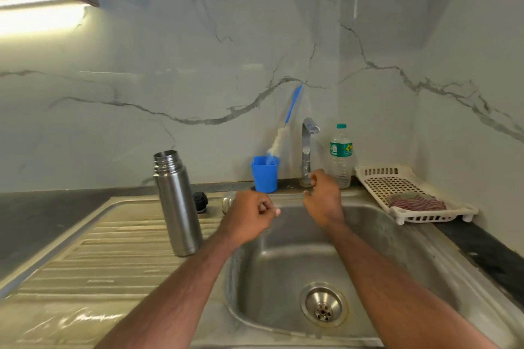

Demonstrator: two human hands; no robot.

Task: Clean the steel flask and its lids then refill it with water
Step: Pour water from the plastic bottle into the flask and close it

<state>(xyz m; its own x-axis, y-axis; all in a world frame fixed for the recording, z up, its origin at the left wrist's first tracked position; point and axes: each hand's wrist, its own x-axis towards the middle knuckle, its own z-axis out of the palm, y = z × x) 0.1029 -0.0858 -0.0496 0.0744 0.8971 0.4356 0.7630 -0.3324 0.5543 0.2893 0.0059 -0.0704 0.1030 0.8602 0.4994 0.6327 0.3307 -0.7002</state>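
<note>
The steel flask (177, 204) stands upright and uncapped on the ribbed draining board (93, 252), left of the sink basin (297, 263). Its black inner lid (200, 202) lies just behind it, and a steel cap (228, 201) lies on its side beside that, partly hidden by my left hand. My left hand (249, 217) hovers over the basin's left rim with fingers curled, holding nothing. My right hand (323, 195) is raised in front of the tap (307, 150), fingers loosely curled near the tap's base; no water runs.
A blue cup (265, 174) holding a bottle brush (279, 142) stands left of the tap. A plastic water bottle (340, 156) stands right of it. A white slotted tray (408, 193) with a striped cloth (415, 202) sits at the right. The drain (323, 306) lies near the basin's front.
</note>
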